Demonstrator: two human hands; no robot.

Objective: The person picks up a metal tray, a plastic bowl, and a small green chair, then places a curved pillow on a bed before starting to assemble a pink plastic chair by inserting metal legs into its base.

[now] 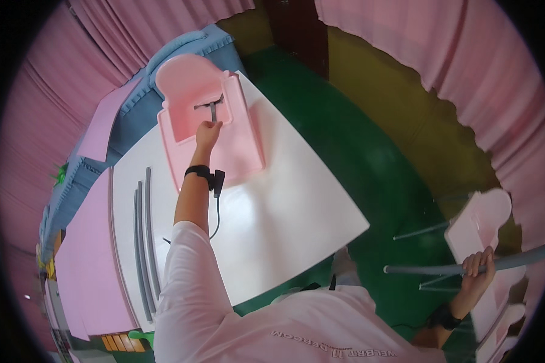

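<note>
The pink seat (241,144) at ten o'clock looks like smooth, satin plastic, and the white tabletop (284,212) at the centre is slick and glossy. The grey tube (427,269) at four o'clock looks like smooth, dull-sheened metal. Matt, pleated cloth forms the pink curtain (393,36) at one o'clock

The wide fisheye head view looks down from above at close range, spanning the counter (303,212), the left hand (208,133) and the right hand (479,264).

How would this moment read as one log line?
left hand: at pink seat | right hand: gripping grey tube | white table: under seat, loose tubes
</note>
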